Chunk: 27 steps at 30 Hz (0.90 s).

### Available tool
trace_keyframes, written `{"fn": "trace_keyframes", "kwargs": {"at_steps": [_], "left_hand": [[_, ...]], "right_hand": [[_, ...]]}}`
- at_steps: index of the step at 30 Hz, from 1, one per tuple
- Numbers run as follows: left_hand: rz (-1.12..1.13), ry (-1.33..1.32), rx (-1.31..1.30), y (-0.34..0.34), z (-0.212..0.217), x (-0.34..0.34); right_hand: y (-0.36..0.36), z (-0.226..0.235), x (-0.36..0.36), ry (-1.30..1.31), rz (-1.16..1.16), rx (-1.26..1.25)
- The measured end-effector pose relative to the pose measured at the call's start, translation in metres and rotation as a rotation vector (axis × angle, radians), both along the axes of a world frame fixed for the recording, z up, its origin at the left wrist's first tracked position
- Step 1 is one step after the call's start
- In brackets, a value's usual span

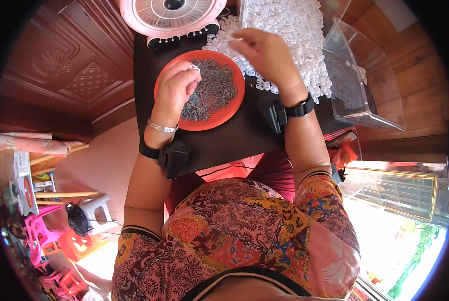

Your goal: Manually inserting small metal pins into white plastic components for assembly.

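My left hand [174, 90] is closed, with a small white plastic piece [194, 67] pinched between thumb and fingertips. It hovers over the left side of a round red-orange plate [212, 124] heaped with small grey screws [215, 85]. To the right, my right hand [270, 57] hangs over the near left edge of a big pile of white plastic pieces [289, 22], flat ovals with holes. Its fingers are curved and slightly blurred, thumb and forefinger apart, and nothing shows between them. The palm side of this hand is hidden.
A pink fan [173, 12] stands at the far left of the dark table [219, 145]. A clear plastic bin [357, 95] lies beside the pile on the right. Black devices are strapped to both wrists. Coloured stools [81, 243] stand on the floor at left.
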State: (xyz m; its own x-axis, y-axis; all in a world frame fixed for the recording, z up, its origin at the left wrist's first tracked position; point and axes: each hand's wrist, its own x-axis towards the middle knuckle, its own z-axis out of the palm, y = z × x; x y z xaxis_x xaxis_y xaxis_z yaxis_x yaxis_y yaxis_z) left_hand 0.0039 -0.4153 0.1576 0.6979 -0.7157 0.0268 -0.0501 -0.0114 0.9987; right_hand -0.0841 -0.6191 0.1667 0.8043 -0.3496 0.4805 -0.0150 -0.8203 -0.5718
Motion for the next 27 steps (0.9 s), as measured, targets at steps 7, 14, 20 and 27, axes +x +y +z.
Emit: {"fn": "trace_keyframes", "kwargs": {"at_steps": [7,14,20,27], "left_hand": [[-0.066,-0.065,-0.023,-0.006,-0.004,-0.001],[-0.051,-0.047,-0.019,-0.007,-0.004,-0.004],[-0.042,0.044,0.0,-0.007,-0.006,-0.006],[-0.053,0.071,0.01,-0.003,-0.001,-0.005]], "right_hand": [[-0.055,-0.022,-0.013,0.335,-0.325,-0.411],[-0.048,-0.031,0.001,0.395,-0.343,-0.363],[-0.051,-0.034,0.01,0.032,-0.114,0.228],[-0.039,-0.028,0.01,0.074,0.008,0.38]]}}
